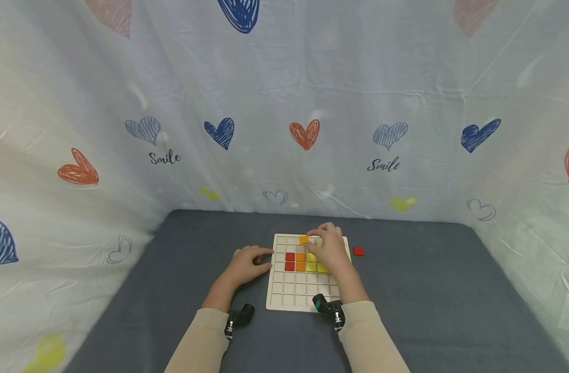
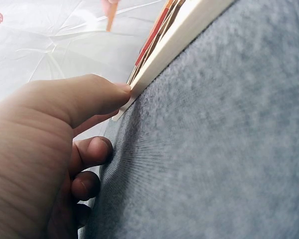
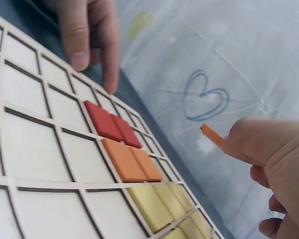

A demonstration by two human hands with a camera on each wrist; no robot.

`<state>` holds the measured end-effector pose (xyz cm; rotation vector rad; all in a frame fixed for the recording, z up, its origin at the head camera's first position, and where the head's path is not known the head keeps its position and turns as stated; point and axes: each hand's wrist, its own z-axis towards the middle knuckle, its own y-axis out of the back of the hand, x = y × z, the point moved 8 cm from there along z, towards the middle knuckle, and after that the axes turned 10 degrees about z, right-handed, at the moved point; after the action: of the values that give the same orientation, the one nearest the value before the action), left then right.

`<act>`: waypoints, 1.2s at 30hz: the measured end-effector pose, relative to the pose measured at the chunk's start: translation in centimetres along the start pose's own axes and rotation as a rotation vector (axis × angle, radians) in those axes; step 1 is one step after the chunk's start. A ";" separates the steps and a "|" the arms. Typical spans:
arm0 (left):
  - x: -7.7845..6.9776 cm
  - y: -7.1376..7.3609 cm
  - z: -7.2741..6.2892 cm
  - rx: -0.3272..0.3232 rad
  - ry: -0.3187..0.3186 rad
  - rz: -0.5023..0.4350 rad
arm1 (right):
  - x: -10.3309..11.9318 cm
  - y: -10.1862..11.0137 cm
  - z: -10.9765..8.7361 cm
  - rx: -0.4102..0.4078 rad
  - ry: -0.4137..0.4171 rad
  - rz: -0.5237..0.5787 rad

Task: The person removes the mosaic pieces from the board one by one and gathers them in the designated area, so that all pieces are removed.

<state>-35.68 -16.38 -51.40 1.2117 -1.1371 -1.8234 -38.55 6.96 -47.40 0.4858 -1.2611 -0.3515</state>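
A pale wooden grid board (image 1: 289, 300) lies on the dark cloth. Red tiles (image 1: 290, 261), orange tiles (image 1: 300, 262) and yellow tiles (image 1: 311, 262) sit side by side in its middle cells. Above the far part of the board, my right hand (image 1: 332, 249) pinches a loose orange tile (image 3: 211, 134) between thumb and fingers, clear of the grid in the right wrist view. My left hand (image 1: 245, 265) touches the board's left edge with thumb and fingertip; in the left wrist view the thumb (image 2: 102, 94) rests against the wooden rim (image 2: 164, 52). The right hand hides part of the yellow tiles.
One loose red tile (image 1: 358, 251) lies on the cloth right of the board. The grey table (image 1: 433, 300) spreads around it. Behind stands a white curtain (image 1: 256, 171) printed with hearts. Dark wrist cameras (image 1: 328, 304) are strapped on both wrists.
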 end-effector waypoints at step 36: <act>0.2 -0.2 0.1 0.021 0.020 0.002 | -4.9 12.3 -2.0 -0.145 -0.149 0.088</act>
<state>-35.87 -16.40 -51.63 1.2375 -1.1492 -1.7982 -38.17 20.24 -45.33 0.2833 -1.3859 -0.4069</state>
